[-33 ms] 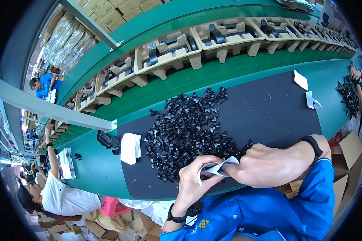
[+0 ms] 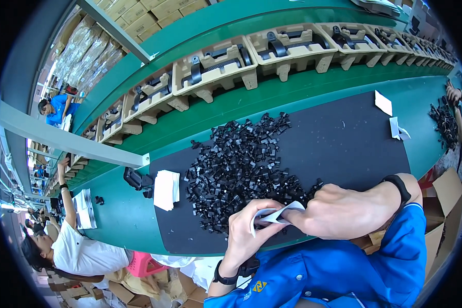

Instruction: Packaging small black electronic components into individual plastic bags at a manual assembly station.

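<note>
A small white paper piece (image 2: 266,217), bent into an open pouch-like fold, is between my two hands at the near edge of the black mat. My left hand (image 2: 243,232) wraps round its left side, thumb below and fingers above. At the right end, the curled fingers of my right hand (image 2: 336,213) grip the paper; their tips are partly hidden in the fold, so I cannot see whether anything lies inside. Just beyond my hands spreads a large heap of small black plastic parts (image 2: 236,169).
The black mat (image 2: 344,138) lies on a green bench. White paper stacks (image 2: 167,190) and a black part (image 2: 137,178) sit left; folded papers (image 2: 399,129) lie right. Behind runs a row of cardboard-coloured trays (image 2: 213,69) holding black parts. Co-workers (image 2: 90,254) sit along the line.
</note>
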`<state>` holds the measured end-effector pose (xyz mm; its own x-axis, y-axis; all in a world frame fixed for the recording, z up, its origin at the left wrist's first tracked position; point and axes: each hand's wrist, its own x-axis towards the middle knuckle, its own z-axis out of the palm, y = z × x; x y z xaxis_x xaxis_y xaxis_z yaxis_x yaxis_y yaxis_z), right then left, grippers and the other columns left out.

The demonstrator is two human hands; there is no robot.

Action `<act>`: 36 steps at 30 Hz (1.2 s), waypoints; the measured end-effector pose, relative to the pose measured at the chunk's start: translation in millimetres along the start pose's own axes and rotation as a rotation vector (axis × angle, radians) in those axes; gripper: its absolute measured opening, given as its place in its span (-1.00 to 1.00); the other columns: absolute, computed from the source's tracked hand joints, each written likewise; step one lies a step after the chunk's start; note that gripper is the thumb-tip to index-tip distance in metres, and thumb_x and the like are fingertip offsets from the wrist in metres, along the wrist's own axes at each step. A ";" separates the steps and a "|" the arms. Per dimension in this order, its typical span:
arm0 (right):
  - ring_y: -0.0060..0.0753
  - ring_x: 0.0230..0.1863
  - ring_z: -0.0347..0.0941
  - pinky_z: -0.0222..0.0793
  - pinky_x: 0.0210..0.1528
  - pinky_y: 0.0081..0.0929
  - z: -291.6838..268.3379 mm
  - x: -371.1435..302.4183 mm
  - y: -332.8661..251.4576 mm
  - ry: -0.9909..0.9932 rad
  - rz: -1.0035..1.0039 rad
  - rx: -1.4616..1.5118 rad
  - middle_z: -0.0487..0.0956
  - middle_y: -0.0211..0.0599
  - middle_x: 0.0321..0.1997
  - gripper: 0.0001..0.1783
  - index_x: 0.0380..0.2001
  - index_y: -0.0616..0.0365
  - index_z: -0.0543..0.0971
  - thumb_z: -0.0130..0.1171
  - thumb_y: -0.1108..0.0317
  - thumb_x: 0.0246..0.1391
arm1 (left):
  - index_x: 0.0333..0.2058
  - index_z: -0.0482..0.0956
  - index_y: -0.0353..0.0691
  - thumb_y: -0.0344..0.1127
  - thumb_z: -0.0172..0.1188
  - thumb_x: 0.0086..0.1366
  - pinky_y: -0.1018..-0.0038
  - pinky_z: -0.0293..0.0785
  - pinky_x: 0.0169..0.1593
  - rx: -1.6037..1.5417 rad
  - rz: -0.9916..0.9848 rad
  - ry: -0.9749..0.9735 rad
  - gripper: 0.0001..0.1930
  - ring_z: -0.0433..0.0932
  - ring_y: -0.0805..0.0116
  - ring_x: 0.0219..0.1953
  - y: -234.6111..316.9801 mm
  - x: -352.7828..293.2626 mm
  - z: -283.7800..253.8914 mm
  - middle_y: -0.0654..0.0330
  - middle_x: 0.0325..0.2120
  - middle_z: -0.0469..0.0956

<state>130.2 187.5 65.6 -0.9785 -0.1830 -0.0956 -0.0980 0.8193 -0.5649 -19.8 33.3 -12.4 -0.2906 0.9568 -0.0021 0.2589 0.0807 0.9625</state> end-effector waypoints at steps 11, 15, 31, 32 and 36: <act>-0.49 -0.59 0.45 0.30 -0.64 -0.58 57.9 -7.0 14.1 0.703 -0.016 0.517 0.53 -0.38 -0.46 -0.75 -0.34 0.18 0.62 0.39 0.35 -0.12 | -0.23 0.53 -0.41 -0.51 0.33 0.07 0.56 0.57 -0.28 -0.225 0.136 0.127 -0.73 0.62 0.40 -0.34 2.6 -21.7 7.4 0.10 -0.34 0.62; -0.55 -0.59 0.41 0.25 -0.65 -0.64 54.1 -7.4 23.3 0.738 0.008 0.446 0.55 -0.37 -0.45 -0.78 -0.34 0.16 0.67 0.38 0.46 -0.17 | -0.15 0.50 -0.44 -0.50 0.25 0.14 0.49 0.59 -0.25 -0.348 -0.120 0.078 -0.71 0.62 0.30 -0.28 10.6 -17.4 5.9 0.04 -0.25 0.60; -0.68 -0.61 0.28 0.13 -0.72 -0.75 48.4 -16.1 54.0 0.737 -0.332 -0.559 0.49 -0.40 -0.40 -0.59 -0.21 0.13 0.63 0.23 0.44 -0.29 | -0.08 0.45 -0.51 -0.53 0.12 0.23 0.37 0.55 -0.05 -0.568 -0.180 0.082 -0.72 0.55 0.27 -0.12 -0.2 4.1 15.2 0.02 -0.11 0.53; -0.66 -0.60 0.30 0.13 -0.72 -0.73 45.3 -17.2 51.9 0.718 -0.285 -0.418 0.50 -0.39 -0.39 -0.61 -0.22 0.13 0.63 0.25 0.44 -0.27 | -0.08 0.45 -0.51 -0.53 0.12 0.23 0.37 0.55 -0.05 -0.568 -0.180 0.084 -0.72 0.55 0.27 -0.12 2.7 2.8 15.2 0.02 -0.11 0.53; -0.59 -0.57 0.39 0.18 -0.71 -0.68 37.9 -19.1 38.4 0.675 -0.070 0.094 0.53 -0.37 -0.37 -0.71 -0.27 0.14 0.63 0.29 0.42 -0.18 | -0.09 0.49 -0.48 -0.52 0.20 0.18 0.50 0.51 -0.10 -0.612 -0.286 0.112 -0.69 0.56 0.42 -0.19 17.6 -1.5 15.7 0.09 -0.17 0.58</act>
<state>152.0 201.8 14.6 -0.8725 0.1700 0.4581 -0.1789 0.7614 -0.6232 -0.3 37.7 0.3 -0.3721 0.8842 -0.2823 -0.3994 0.1220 0.9086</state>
